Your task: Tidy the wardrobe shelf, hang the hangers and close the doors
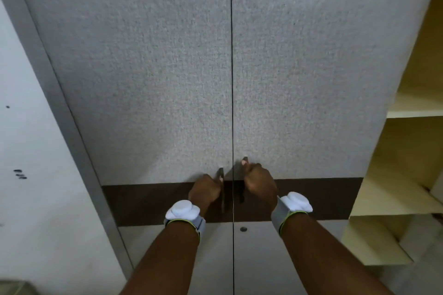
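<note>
Gripping both handles, we stand before the wardrobe with its two grey doors meeting along a thin dark seam. Our left hand (205,189) curls its fingers round the left handle (222,189) on the left door (148,79), and our right hand (259,183) curls round the right handle (244,175) on the right door (311,79), thumb on top. A dark brown band (323,199) crosses both doors at handle height. White wrist devices (183,209) sit on both arms. Open cream shelves (414,112) stand to the right, a white wall (28,151) to the left.
</note>
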